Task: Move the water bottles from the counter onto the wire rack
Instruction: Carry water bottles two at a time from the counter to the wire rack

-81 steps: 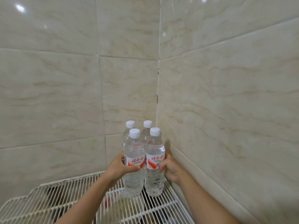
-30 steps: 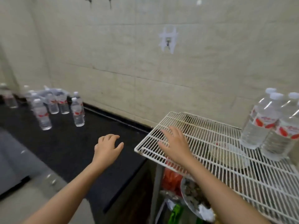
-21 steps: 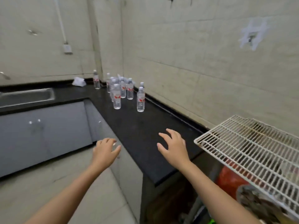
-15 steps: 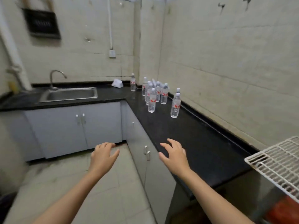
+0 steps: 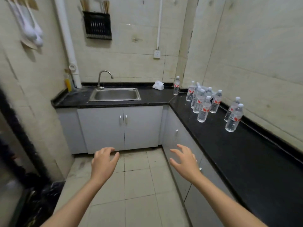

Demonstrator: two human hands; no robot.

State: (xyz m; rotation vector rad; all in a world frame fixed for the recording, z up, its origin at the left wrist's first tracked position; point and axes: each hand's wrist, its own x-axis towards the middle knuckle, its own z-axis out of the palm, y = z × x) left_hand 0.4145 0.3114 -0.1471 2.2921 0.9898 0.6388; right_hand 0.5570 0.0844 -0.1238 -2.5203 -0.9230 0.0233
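Several clear water bottles with white caps and red labels stand on the black counter [image 5: 255, 161]. A cluster of bottles [image 5: 203, 102] stands near the corner, one bottle [image 5: 176, 85] stands alone behind it, and a pair [image 5: 234, 117] stands nearer me by the right wall. My left hand [image 5: 103, 163] and my right hand [image 5: 185, 161] hover over the floor with relaxed, spread fingers, both holding nothing and well short of the bottles. The wire rack is out of view.
A steel sink [image 5: 115, 94] with a faucet sits in the back counter. A white tissue pack [image 5: 158, 85] lies beside the lone bottle. Grey cabinet doors [image 5: 123, 126] run below the counter. A tiled floor [image 5: 137, 190] lies underfoot and a dark frame [image 5: 19, 145] borders the left.
I have turned left, away from the wire rack where I set bottles down; the rack has left view. Both empty hands stay raised while the counter bottles come closer.
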